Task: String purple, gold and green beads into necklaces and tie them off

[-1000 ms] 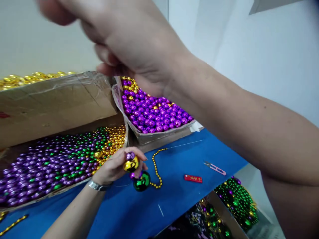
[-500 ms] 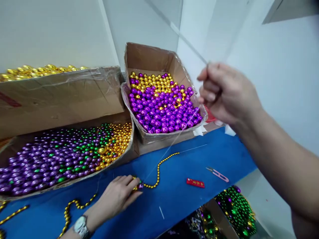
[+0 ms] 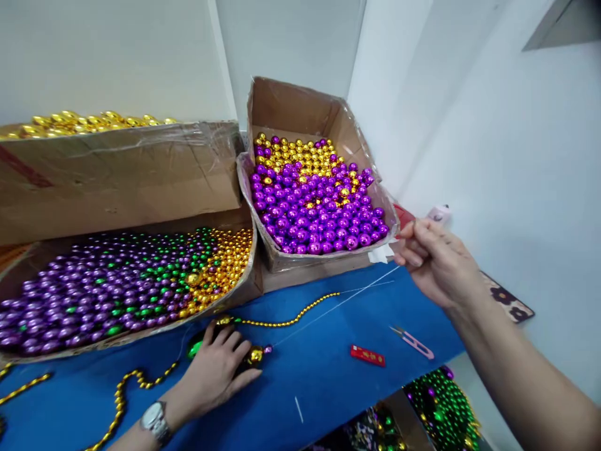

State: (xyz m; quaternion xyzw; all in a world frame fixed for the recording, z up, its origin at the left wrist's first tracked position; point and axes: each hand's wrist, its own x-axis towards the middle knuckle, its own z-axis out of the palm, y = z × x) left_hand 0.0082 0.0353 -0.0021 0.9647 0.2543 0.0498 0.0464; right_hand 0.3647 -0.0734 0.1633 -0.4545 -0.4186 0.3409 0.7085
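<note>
My left hand (image 3: pixel 216 368), with a watch on its wrist, curls low over a bead strand on the blue tabletop (image 3: pixel 323 382). A large gold bead (image 3: pixel 256 355) and a small purple bead (image 3: pixel 268 349) stick out past its fingertips. A green bead (image 3: pixel 195 346) and another gold bead (image 3: pixel 224 320) show behind the fingers; the palm hides the rest. From the far gold bead runs a chain of small gold beads (image 3: pixel 291 322). My right hand (image 3: pixel 434 263) is closed in a pinch on a thin white thread (image 3: pixel 328 310), stretched from the purple bead.
Cardboard boxes of purple and gold beads (image 3: pixel 323 213) and mixed smaller beads (image 3: pixel 117 282) line the back. Pink thread snips (image 3: pixel 413 342) and a red packet (image 3: pixel 367 355) lie at right. Another gold chain (image 3: pixel 119 401) lies at left. More beads (image 3: pixel 446 407) sit below the table edge.
My right hand has come down and right with the thread, from high above the box. My left hand has spread over the strand, uncovering the gold and green beads.
</note>
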